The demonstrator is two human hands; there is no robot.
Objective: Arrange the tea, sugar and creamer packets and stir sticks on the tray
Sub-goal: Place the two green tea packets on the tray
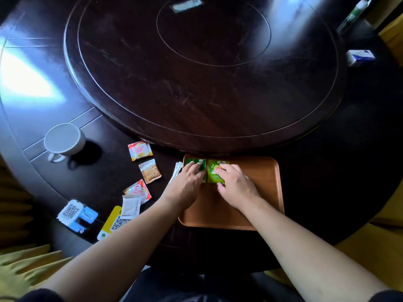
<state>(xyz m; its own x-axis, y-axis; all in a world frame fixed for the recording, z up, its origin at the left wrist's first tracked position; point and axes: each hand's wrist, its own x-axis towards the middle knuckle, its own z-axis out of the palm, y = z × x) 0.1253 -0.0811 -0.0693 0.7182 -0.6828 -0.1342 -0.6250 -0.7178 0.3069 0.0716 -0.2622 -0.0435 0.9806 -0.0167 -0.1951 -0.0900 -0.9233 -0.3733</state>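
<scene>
An orange-brown tray (pixel 263 182) lies on the dark table in front of me. Two green tea packets lie side by side in its far left corner. My left hand (pixel 188 182) rests flat on the darker green packet (pixel 201 164). My right hand (pixel 235 184) presses its fingers on the lighter green packet (pixel 213 174). Left of the tray, on the table, lie white stir sticks (pixel 177 171), two red-and-white creamer packets (pixel 140 150) (pixel 138 190), a tan sugar packet (pixel 150 171) and a white packet (pixel 130 207).
A white cup (pixel 64 139) stands at the left. QR-code cards (pixel 76 214) (pixel 113 223) lie near the table's front left edge. A big dark turntable (pixel 196 73) fills the table's middle behind the tray. A small blue-and-white box (pixel 361 56) sits far right.
</scene>
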